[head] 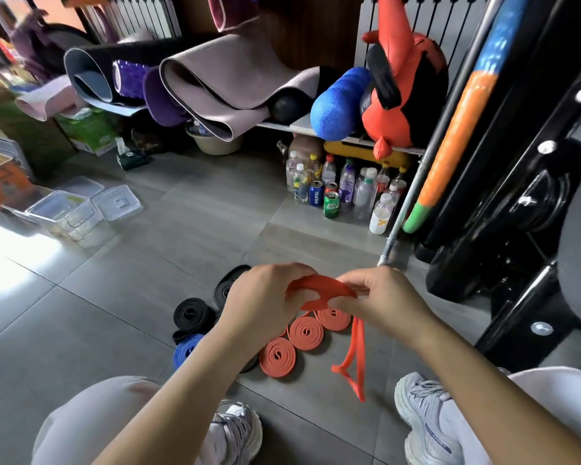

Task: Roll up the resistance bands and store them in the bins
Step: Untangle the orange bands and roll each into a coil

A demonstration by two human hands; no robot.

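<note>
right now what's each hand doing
Left hand: pinches the orange band.
Right hand: pinches the same band, its tail hanging down.

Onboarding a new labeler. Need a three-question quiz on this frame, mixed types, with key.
1. True or false: the left hand and the right hand both grip the orange band.
2. Multiple choice: the clear bins sit A) on the shelf, B) on the floor, C) on the person's lap.
3. Fill in: the roll nearest the person's left knee is ___.
Key: 1 true; 2 B; 3 blue.
</note>
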